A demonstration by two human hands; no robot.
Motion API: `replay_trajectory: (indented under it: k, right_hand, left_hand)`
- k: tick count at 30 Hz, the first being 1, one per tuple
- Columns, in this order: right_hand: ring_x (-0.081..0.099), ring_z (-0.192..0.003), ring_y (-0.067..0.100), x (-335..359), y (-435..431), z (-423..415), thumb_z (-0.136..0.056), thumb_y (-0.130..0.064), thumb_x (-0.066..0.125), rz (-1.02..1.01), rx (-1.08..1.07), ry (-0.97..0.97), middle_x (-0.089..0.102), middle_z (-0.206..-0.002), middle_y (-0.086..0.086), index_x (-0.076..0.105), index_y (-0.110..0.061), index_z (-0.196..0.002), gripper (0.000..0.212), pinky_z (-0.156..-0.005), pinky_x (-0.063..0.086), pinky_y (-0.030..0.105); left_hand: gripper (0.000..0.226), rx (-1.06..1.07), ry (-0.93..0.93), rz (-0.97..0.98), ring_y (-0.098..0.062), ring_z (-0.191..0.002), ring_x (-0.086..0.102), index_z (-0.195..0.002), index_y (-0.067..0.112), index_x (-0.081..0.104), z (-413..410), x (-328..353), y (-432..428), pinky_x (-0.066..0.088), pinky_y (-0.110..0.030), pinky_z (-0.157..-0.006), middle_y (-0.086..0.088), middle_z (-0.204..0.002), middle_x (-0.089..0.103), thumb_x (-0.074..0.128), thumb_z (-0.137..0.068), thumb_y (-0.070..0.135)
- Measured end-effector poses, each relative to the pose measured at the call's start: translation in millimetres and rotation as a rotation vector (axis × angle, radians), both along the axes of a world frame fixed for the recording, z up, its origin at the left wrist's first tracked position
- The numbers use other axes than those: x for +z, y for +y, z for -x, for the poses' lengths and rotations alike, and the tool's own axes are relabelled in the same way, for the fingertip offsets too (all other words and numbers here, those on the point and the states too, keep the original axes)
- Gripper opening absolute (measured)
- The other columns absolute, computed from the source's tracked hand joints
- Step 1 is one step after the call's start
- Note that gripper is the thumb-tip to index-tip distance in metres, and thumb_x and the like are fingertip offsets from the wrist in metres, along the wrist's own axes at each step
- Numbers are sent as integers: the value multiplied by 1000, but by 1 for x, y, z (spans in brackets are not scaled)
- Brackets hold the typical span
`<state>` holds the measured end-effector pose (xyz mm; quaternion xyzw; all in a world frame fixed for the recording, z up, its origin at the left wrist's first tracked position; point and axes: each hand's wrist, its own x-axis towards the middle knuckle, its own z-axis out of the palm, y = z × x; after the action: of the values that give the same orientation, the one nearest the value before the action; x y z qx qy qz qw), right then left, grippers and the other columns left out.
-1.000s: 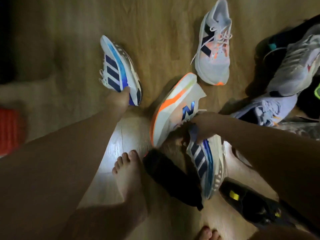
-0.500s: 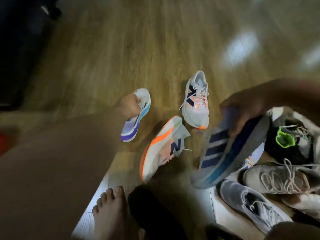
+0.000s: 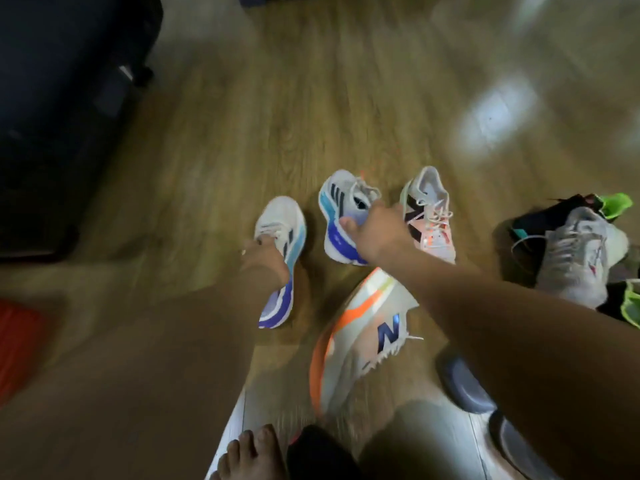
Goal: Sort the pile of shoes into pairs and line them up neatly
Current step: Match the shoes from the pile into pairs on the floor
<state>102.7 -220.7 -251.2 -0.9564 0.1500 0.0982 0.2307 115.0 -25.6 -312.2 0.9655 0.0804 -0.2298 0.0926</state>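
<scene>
Two matching white shoes with blue soles and dark stripes stand side by side on the wooden floor. My left hand [image 3: 265, 256] grips the left blue-soled shoe [image 3: 282, 261] at its collar. My right hand [image 3: 375, 232] holds the right blue-soled shoe [image 3: 341, 216] at its heel. Just right of it stands a white shoe with a black and orange N [image 3: 433, 216]. A white and orange shoe with a blue N [image 3: 360, 334] lies on its side under my right forearm.
A pile at the right holds a grey shoe [image 3: 578, 251] and black shoes with neon green [image 3: 614, 202]. Grey shoe soles [image 3: 464, 386] lie at bottom right. A dark piece of furniture [image 3: 62, 109] stands at the left, and my bare foot [image 3: 252, 455] and a black shoe [image 3: 318, 455] are at the bottom.
My right hand lifted the second blue-soled shoe out of the pile and carried it left, down beside the first. My left hand turned the first shoe upright.
</scene>
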Motion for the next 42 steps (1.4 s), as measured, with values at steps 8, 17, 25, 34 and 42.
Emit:
replay_trajectory:
  k: [8,17,25,34,42]
  right_hand:
    - [43,-125,42,-85,62,37,-98,-30,51,120,334,169,33,-144,27,34,-11,-143,51,-102,37,41]
    - [52,-120,37,-43,-27,58,-95,-21,53,-103,361,-58,54,-131,20,48,-12,-139,45,-100,40,35]
    - [59,-86,16,-38,-116,100,-101,-35,46,59,23,401,62,-106,6,61,-12,-112,30,-65,43,22]
    - [62,-87,18,-63,-43,131,-92,-15,65,-918,-535,281,65,-108,8,59,-13,-113,21,-75,54,34]
    - [56,-77,15,3,-56,87,-84,-21,76,-649,108,192,55,-75,-5,51,-22,-72,28,-67,44,25]
  left_hand:
    - [61,4,-56,105,-48,-128,40,-138,-4,32,-1,-13,12,37,-43,-105,-33,-145,28,61,-87,13]
    - [73,-36,-154,-19,-47,-127,43,-144,8,26,7,27,-37,38,-44,-102,-22,-156,1,63,-84,26]
    - [22,-611,-306,208,-37,-95,62,-96,7,63,15,35,-99,43,-32,-72,-19,-98,66,54,-87,24]
    - [49,-388,272,361,-24,-95,64,-127,23,51,27,15,-122,59,-34,-67,-6,-115,62,67,-83,40]
    - [21,-303,-21,597,-16,-102,59,-105,24,68,-7,66,-132,43,-26,-79,3,-109,66,57,-90,33]
